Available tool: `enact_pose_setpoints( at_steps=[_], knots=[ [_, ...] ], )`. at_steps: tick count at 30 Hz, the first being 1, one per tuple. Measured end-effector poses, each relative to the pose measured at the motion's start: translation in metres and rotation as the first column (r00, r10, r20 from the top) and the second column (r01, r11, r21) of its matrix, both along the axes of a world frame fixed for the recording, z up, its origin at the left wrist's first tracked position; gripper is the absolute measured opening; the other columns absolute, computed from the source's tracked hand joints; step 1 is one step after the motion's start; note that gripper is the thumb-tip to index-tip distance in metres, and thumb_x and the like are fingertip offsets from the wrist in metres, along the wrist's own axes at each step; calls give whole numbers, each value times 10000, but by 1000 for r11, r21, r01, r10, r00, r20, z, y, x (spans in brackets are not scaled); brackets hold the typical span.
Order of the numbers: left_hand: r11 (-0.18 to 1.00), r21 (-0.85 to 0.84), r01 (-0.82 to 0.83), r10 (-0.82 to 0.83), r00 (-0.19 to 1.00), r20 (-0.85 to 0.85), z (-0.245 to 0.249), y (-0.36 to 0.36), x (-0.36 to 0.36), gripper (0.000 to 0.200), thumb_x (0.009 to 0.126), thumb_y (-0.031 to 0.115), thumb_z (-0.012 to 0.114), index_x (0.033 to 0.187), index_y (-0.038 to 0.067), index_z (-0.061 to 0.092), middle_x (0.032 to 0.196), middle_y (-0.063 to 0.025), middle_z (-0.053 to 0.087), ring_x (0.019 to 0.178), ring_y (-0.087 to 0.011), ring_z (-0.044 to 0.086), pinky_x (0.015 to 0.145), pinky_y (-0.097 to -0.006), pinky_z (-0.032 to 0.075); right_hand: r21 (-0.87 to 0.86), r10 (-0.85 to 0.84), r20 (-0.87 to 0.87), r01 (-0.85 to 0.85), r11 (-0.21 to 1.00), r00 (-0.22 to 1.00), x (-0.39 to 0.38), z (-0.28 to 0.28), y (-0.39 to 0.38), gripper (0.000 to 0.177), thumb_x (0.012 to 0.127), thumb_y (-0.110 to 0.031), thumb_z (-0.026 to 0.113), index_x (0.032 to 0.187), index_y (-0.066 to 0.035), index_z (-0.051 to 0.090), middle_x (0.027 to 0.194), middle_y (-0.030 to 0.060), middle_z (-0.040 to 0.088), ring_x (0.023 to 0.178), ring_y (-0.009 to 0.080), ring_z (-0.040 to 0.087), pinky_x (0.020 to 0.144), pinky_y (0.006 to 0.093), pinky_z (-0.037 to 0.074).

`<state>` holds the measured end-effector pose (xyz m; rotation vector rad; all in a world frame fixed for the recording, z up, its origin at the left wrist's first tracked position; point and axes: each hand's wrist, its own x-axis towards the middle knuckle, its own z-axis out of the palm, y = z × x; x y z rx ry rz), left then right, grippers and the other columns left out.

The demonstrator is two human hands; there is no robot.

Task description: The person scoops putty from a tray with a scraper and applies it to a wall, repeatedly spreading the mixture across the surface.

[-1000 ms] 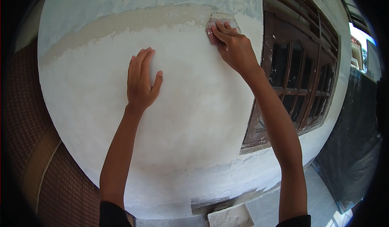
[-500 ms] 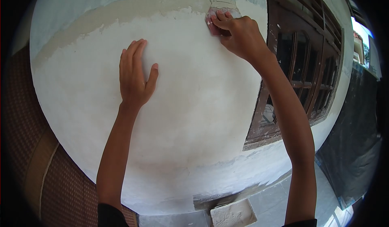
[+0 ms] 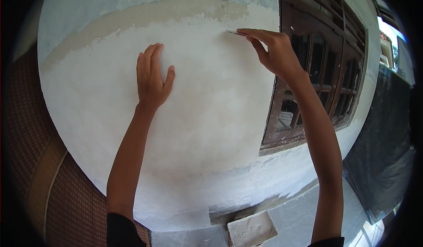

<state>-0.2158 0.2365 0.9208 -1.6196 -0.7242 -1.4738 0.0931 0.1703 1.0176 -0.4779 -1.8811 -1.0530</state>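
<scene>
My left hand rests on the white wall, fingers stretched upward and thumb apart, with nothing in it. Higher and to the right, my right hand pinches a thin flat scraper between thumb and fingers. The scraper is seen nearly edge-on, close to the wall; whether it touches cannot be made out. Above both hands a rough beige band curves across the wall, below a bluish-grey upper part.
A brown window frame with glass panes stands right of the wall. Below, a tray of pale paste lies on the grey tiled floor. A dark sheet hangs at right, woven brown panels at left.
My right hand has moved slightly down and tilted the scraper from lying flat against the wall to edge-on. My left hand stays on the wall; the view has shifted a little.
</scene>
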Motion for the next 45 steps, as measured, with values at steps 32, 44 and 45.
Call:
enact_pose_setpoints(
  at_steps=[32,44,45],
  knots=[
    [998,56,-42,44,999,-32,17,6,6,576,917,208,592,1433,18,423,1429,-123,464,1357,-302,426,1169,-503,289,-88,35,-614,-113,990,789,2,90,71,386,900,-265,731,1270,-187,656,1072,81,715,951,146,671,858,308,539],
    [999,39,-34,35,999,-36,17,6,7,574,917,178,560,1453,43,404,1453,-138,440,1356,-309,412,1176,-501,260,-45,12,-731,-65,997,683,6,77,74,392,875,-211,736,1254,-140,665,1142,112,705,1037,197,676,896,335,539],
    [999,34,-33,34,999,-29,16,6,9,572,917,174,560,1451,41,404,1454,-139,440,1356,-309,412,1176,-501,261,-45,12,-731,-66,997,682,12,76,75,392,875,-211,736,1254,-140,665,1142,112,705,1037,197,676,896,335,539]
  ],
)
